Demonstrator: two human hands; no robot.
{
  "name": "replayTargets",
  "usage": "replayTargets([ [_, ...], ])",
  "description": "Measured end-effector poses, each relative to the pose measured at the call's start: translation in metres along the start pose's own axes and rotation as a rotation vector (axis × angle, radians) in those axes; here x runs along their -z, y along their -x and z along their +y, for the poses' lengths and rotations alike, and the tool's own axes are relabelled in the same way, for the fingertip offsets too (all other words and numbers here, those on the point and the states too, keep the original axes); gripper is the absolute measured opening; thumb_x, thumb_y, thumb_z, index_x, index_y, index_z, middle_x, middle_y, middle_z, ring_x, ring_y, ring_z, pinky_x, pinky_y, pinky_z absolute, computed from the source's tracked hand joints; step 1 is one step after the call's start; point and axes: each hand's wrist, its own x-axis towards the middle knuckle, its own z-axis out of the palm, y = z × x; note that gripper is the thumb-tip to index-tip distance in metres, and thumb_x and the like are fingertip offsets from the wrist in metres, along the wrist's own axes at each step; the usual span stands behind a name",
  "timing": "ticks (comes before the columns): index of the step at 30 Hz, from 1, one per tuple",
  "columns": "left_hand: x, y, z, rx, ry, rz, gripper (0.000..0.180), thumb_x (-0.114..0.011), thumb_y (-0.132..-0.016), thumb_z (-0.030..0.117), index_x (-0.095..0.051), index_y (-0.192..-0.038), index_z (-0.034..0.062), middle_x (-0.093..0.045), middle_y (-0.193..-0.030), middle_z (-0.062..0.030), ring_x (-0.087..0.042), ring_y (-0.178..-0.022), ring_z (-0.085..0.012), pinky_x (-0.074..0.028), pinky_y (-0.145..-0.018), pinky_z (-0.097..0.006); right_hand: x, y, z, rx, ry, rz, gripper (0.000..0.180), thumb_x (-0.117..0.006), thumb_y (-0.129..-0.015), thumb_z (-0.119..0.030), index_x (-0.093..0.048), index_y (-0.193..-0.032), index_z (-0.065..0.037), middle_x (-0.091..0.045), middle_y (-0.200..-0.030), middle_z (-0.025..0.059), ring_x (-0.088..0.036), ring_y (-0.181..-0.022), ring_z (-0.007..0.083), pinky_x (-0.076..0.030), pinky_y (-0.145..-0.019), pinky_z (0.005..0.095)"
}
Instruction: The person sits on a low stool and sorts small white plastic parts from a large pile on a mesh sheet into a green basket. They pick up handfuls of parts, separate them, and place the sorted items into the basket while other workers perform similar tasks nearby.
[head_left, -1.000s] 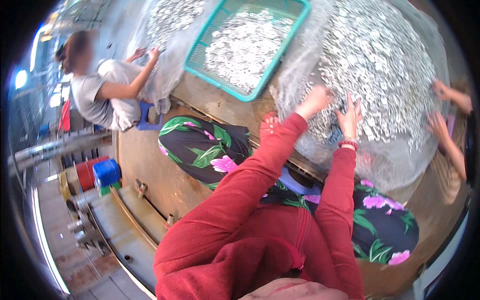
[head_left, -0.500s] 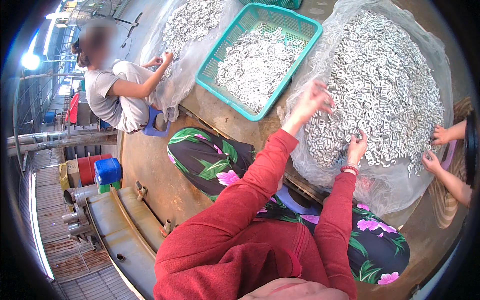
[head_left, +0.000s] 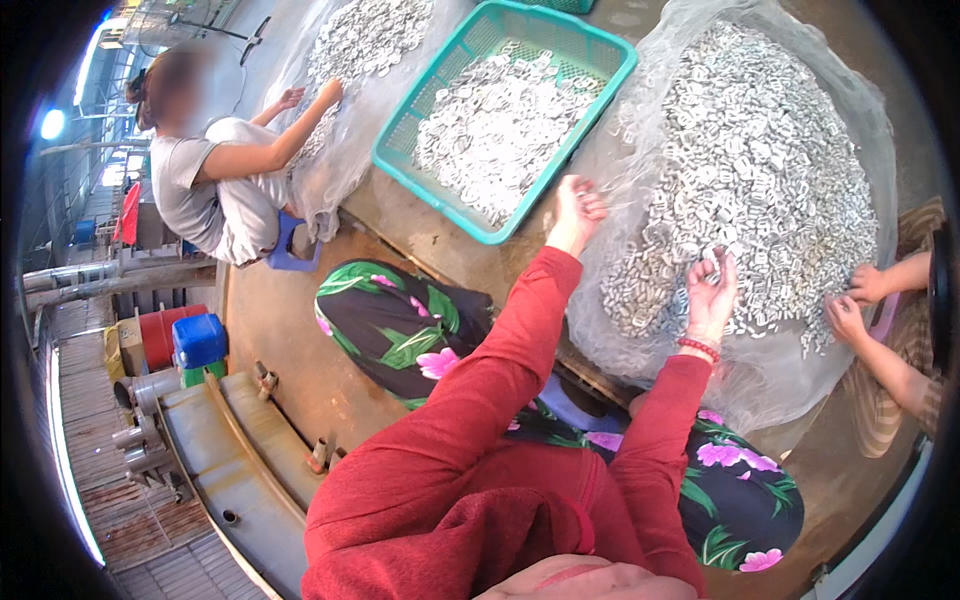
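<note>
A big heap of small silvery buckle-like metal pieces [head_left: 770, 170] lies on a clear plastic sheet [head_left: 780, 395] before me. My left hand [head_left: 580, 212] is over the sheet's left edge, its fingers curled in; anything inside them is hidden. My right hand [head_left: 712, 292], a red bead bracelet at its wrist, is turned palm up at the heap's near edge. Its fingers are bent together around what looks like one of the metal pieces. Beyond my left hand stands a green plastic basket [head_left: 490, 236] with many of the same pieces in it.
At the right, a co-worker's two hands [head_left: 857, 300] touch the heap's edge. Another person [head_left: 190, 190] sits at the far left on a blue stool [head_left: 295, 245] by a second heap [head_left: 370, 40]. A metal tank [head_left: 215, 440] and a blue container [head_left: 200, 340] stand at left.
My left hand has moved left, off the heap toward the basket. My right hand has turned palm up and risen slightly. The whole view has shifted a little.
</note>
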Motion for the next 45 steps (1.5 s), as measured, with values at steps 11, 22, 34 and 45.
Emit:
replayTargets([
  [11,-0.002,-0.122,-0.042,-0.486,-0.389,0.796,0.032,-0.073,-0.068,0.019,-0.06,-0.089,-0.001,-0.06,-0.085,-0.0098,-0.055,-0.067,-0.0217,-0.046,-0.064,-0.036,0.017,-0.009,-0.009,0.05,0.067,0.075,0.009,-0.052,-0.086,-0.022,-0.049,-0.089,-0.014,-0.036,-0.062,-0.0034,-0.038,-0.053,0.0102,-0.033,-0.046,0.0253],
  [22,-0.04,-0.122,-0.004,-0.479,-0.405,0.996,0.042,-0.068,-0.071,0.029,-0.06,-0.095,-0.0048,-0.06,-0.097,-0.0197,-0.06,-0.084,-0.0269,-0.049,-0.073,-0.037,0.04,-0.014,0.001,0.0,-0.128,0.089,0.022,-0.052,-0.086,-0.021,-0.05,-0.103,-0.006,-0.039,-0.066,-0.0008,-0.039,-0.058,0.0101,-0.036,-0.05,0.0241],
  [34,-0.024,-0.095,-0.049,-0.615,-1.102,0.448,0.042,-0.053,-0.083,0.037,-0.063,-0.075,-0.0027,-0.063,-0.074,-0.0204,-0.061,-0.072,-0.03,-0.043,-0.065,-0.04,0.041,-0.021,-0.005,0.019,-0.004,0.064,0.023,-0.05,-0.089,-0.024,-0.05,-0.103,-0.005,-0.034,-0.062,-0.0033,-0.032,-0.055,0.0079,-0.03,-0.048,0.0234],
  [45,-0.035,-0.071,0.008,-0.61,-2.045,0.424,0.041,-0.034,-0.085,0.011,-0.035,-0.126,0.0123,-0.059,-0.097,-0.0231,-0.057,-0.093,-0.0391,-0.042,-0.081,-0.051,0.044,-0.018,-0.008,0.068,0.039,0.076,0.025,-0.052,-0.087,-0.022,-0.049,-0.106,-0.005,-0.033,-0.063,-0.0028,-0.032,-0.056,0.0083,-0.029,-0.049,0.0223],
])
